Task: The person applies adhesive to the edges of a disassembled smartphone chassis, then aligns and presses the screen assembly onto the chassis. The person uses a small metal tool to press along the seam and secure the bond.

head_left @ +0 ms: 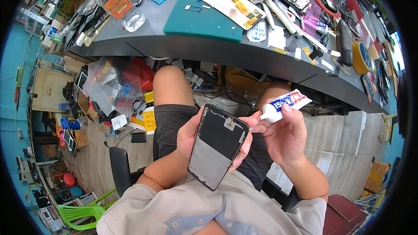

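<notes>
A black phone screen assembly (215, 141), seen from its inner side with a grey lower area, lies tilted in my left hand (188, 135). The thumb side presses its left edge, and fingertips curl around the right edge from beneath. My right hand (287, 141) grips a white glue tube (286, 105) with blue and red markings. The tube's nozzle points left and down, close to the assembly's upper right corner. Whether the tip touches the edge I cannot tell. Both things are above my lap, in front of the workbench (143, 45).
On the bench are a green mat (202, 21), a clear bottle (119, 6) with an orange label, a yellow tape roll (362, 57) and many phone parts. Below left lie bubble wrap (113, 82) and boxes. A green chair (82, 215) stands at lower left.
</notes>
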A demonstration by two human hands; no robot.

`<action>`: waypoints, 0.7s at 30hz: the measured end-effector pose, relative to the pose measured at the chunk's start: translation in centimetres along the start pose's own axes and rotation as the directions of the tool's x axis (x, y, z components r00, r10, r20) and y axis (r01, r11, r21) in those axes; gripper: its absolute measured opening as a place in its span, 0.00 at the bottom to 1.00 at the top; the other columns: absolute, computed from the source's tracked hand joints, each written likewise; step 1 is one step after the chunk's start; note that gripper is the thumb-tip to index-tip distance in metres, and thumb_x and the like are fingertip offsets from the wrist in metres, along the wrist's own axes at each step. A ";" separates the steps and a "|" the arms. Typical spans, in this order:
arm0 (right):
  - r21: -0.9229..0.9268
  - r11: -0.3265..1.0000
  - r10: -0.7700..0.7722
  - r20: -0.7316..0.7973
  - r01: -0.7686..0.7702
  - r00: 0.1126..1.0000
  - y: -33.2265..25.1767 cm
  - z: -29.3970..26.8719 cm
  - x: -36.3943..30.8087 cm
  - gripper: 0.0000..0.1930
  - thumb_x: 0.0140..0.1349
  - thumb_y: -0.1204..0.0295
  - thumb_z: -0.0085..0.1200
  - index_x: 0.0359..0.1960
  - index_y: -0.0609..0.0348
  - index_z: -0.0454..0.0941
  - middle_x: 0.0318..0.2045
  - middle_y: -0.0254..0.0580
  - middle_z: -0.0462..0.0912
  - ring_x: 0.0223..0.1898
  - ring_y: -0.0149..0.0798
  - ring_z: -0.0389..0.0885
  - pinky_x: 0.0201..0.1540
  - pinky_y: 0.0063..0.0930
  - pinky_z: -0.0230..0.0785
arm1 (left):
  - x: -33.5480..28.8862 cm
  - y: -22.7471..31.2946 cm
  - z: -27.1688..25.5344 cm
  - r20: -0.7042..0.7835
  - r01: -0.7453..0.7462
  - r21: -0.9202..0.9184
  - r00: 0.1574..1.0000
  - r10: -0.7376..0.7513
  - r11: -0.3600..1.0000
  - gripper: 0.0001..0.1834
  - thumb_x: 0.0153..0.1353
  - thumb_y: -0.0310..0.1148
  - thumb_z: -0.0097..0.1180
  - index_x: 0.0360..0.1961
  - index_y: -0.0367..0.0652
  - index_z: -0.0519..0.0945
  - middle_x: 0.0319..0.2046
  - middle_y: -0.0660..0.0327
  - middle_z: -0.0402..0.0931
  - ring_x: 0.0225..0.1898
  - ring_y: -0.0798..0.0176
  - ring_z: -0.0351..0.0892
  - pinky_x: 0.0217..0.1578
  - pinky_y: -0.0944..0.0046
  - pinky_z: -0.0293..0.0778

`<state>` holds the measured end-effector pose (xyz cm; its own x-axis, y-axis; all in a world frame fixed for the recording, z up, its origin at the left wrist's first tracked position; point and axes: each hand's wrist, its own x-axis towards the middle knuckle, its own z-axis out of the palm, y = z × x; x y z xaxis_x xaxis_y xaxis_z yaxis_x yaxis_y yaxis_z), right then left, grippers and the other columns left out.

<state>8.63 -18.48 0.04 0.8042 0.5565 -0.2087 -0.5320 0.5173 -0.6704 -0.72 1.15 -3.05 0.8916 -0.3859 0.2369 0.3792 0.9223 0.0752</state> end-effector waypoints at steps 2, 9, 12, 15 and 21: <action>0.031 1.000 -0.002 0.027 0.002 1.000 0.1 -0.3 0.1 0.20 0.76 0.60 0.51 0.53 0.67 0.77 0.43 0.61 0.90 0.50 0.62 0.92 0.52 0.50 0.89 | 0.0 0.1 0.1 -0.003 0.002 0.000 1.000 -0.002 1.000 0.53 0.78 0.73 0.22 0.80 0.35 0.65 0.55 0.38 0.76 0.44 0.43 0.81 0.42 0.51 0.80; 0.033 0.999 -0.001 0.066 -0.001 0.998 -0.1 -0.2 0.2 0.18 0.76 0.62 0.51 0.54 0.67 0.76 0.44 0.59 0.90 0.50 0.63 0.92 0.52 0.50 0.90 | -0.1 0.2 -0.2 -0.031 0.018 0.063 0.999 -0.016 0.998 0.53 0.77 0.73 0.23 0.82 0.37 0.62 0.54 0.39 0.76 0.41 0.44 0.81 0.38 0.51 0.80; -0.010 1.000 0.001 0.011 0.000 1.000 -0.1 0.2 0.1 0.23 0.77 0.55 0.49 0.52 0.68 0.78 0.41 0.65 0.89 0.49 0.61 0.93 0.52 0.47 0.88 | 0.0 0.1 0.2 -0.033 0.003 0.028 0.999 -0.002 1.000 0.53 0.78 0.72 0.22 0.79 0.35 0.67 0.54 0.37 0.77 0.43 0.43 0.81 0.41 0.51 0.80; 0.021 1.000 -0.003 0.048 0.002 0.999 0.1 -0.4 0.3 0.19 0.76 0.61 0.51 0.53 0.68 0.77 0.44 0.60 0.90 0.50 0.62 0.92 0.52 0.49 0.90 | 0.0 0.2 0.2 -0.055 0.003 0.038 0.998 -0.001 0.999 0.52 0.78 0.72 0.22 0.79 0.36 0.67 0.54 0.38 0.77 0.43 0.43 0.81 0.41 0.52 0.81; 0.049 0.999 0.001 0.079 -0.005 0.997 0.1 -0.5 0.3 0.20 0.77 0.61 0.50 0.53 0.70 0.79 0.45 0.60 0.90 0.51 0.61 0.92 0.53 0.47 0.90 | 0.0 0.1 0.0 -0.051 0.008 0.058 0.999 -0.005 0.998 0.52 0.78 0.72 0.22 0.79 0.37 0.67 0.53 0.38 0.77 0.42 0.44 0.82 0.40 0.52 0.81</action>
<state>8.90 -18.55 -0.44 0.7801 0.6066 -0.1531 -0.5487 0.5458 -0.6332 -0.66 1.26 -2.99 0.9013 -0.3909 0.1869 0.3709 0.9191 0.1333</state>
